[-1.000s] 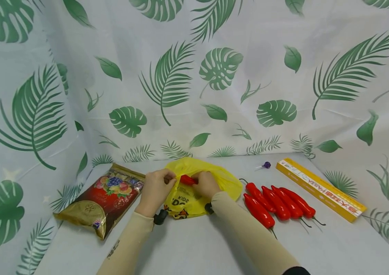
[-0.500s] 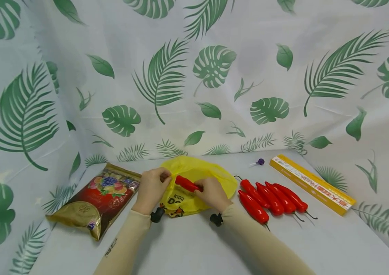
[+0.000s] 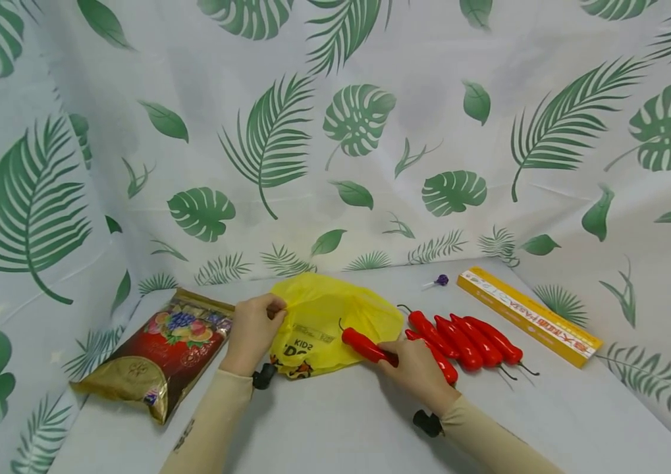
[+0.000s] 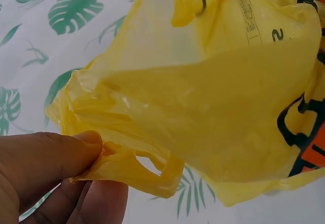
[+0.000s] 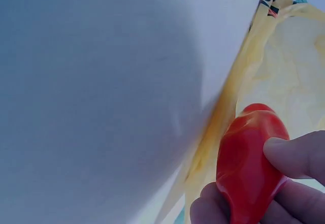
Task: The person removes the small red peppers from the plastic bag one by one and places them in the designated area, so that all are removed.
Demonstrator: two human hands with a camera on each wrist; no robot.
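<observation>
In the head view my left hand (image 3: 254,329) holds up the left edge of a thin yellow plastic bag (image 3: 311,322). The left wrist view shows thumb and fingers pinching the handle of that bag (image 4: 203,117). A glossy red chili pepper (image 3: 363,345) is gripped by my right hand (image 3: 421,372), its dark stem pointing away and left, over the right part of the bag. Close up in the right wrist view, thumb and fingers wrap the pepper (image 5: 250,158) beside the bag's yellow film (image 5: 284,56). The bag's far inside is partly hidden by folds.
Several red chili peppers (image 3: 470,352) lie in a row right of the bag. Behind them are a purple lollipop (image 3: 442,280) and a long yellow box (image 3: 531,316). A red and gold packet (image 3: 169,349) lies to the left. Leaf-printed cloth (image 3: 382,217) hangs behind the table.
My right hand has drawn the chili pepper out of the bag's mouth, to the right and towards me. The left hand keeps its pinch on the bag. The head view has shifted slightly.
</observation>
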